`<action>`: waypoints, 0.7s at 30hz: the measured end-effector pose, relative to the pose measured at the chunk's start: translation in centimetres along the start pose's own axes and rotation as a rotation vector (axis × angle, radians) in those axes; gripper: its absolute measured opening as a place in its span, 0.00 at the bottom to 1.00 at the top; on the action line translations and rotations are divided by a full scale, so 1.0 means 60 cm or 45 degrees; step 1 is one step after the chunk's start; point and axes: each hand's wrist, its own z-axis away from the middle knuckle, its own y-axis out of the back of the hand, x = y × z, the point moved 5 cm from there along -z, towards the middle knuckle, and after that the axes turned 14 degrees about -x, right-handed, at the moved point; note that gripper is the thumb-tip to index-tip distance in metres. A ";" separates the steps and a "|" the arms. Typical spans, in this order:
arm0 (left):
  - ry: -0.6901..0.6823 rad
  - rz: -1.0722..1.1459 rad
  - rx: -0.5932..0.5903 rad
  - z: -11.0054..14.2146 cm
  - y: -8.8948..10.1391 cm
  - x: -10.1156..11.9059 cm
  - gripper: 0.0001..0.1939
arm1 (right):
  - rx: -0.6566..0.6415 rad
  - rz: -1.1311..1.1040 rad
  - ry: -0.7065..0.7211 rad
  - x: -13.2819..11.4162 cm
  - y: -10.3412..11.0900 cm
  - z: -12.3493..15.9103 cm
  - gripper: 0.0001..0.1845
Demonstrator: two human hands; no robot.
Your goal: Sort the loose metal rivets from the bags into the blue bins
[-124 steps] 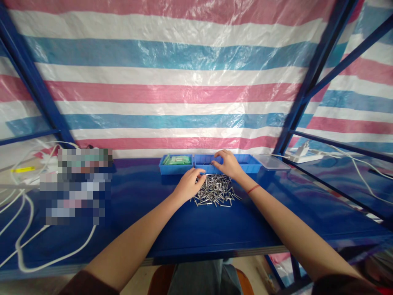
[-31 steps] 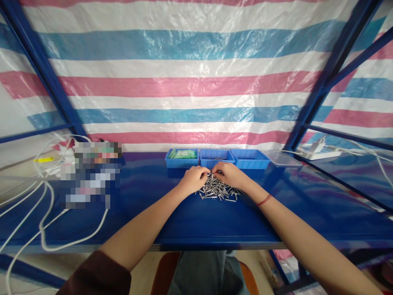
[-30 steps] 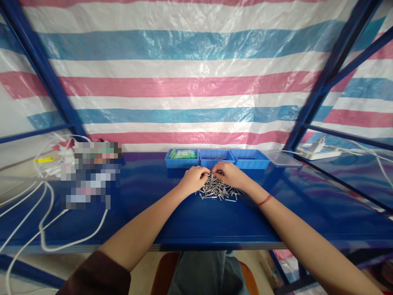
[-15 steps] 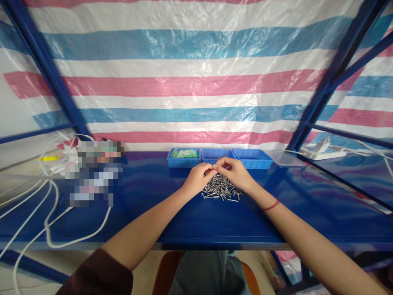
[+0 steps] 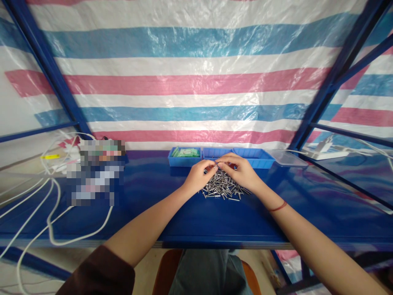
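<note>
Stretches a bare left forearm [image 5: 147, 227] in from the near left and a bare right forearm [image 5: 307, 233] in from the near right, converging toward the far middle. Holds the left hand [image 5: 198, 176] with fingers curled and pointing right. Arches the right hand [image 5: 242, 172] opposite, fingers bent toward the left. Meets closely at the fingertips [image 5: 213, 163], too small to tell whether gripping anything.

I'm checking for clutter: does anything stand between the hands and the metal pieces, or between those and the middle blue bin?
Nothing visible separates the left hand or right hand from the metal pieces below. Toward the middle blue bin, the hands themselves partly cover the way; no other object shows there.
</note>
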 end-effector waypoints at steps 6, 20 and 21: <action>0.000 -0.040 0.048 0.001 0.004 0.003 0.09 | -0.022 0.117 -0.019 0.014 -0.001 -0.003 0.14; 0.057 -0.374 -0.238 -0.001 -0.006 -0.025 0.09 | -0.087 0.650 -0.245 0.087 0.025 -0.013 0.12; 0.068 -0.398 -0.263 0.000 -0.007 -0.026 0.09 | -0.185 0.566 -0.199 0.079 0.017 -0.010 0.11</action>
